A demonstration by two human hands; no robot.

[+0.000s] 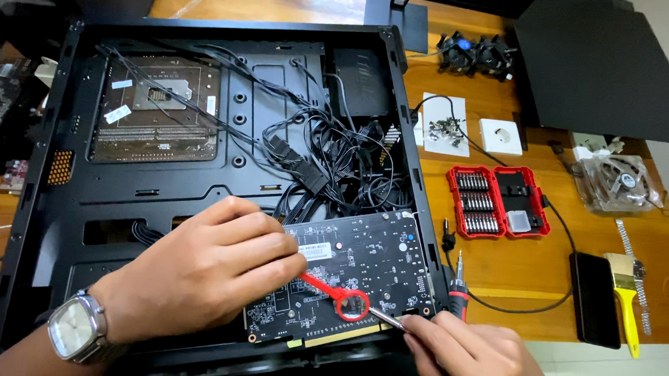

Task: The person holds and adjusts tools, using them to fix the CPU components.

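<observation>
— Wristwatch point(76, 327) first, at the far left: silver, pale square face, strapped on the left wrist low in the view.

— And the left hand point(206, 269) itself?

— It lies over the open black computer case point(39, 216), fingers curled and pressed together, pinching the handle of a small red magnifying loupe point(336, 293). The loupe's ring rests on the graphics card point(353, 270).

— Where does the card sit?

— In the lower right part of the case, circuit side up, tilted a little, its gold edge connector toward the person. Above it there is a tangle of black cables point(329, 157), and further up-left the motherboard point(157, 111) with its bare processor socket.

— What about the right hand point(478, 363)?

— At the bottom edge, just right of the card. Its fingers are closed around a thin metal probe or tweezers point(385, 316), whose tip touches the loupe's ring. A black and red precision screwdriver point(457, 292) stands up between the fingers, or just behind them; I cannot tell which.

— On the wooden table point(515, 269) to the right?

— A red case of screwdriver bits point(498, 202), opened flat, near the computer case. Above it a white paper with loose screws point(445, 129), and beside that a white wall socket point(501, 135). Two small black fans point(474, 53) lie by the top edge, next to a large black side panel point(605, 69).

— Further right?

— A clear-bladed cooler fan point(617, 182), a black phone point(595, 297) with a cable running to it, then a yellow-handled brush point(626, 299) and a metal watch band point(638, 288) just beside it.
</observation>
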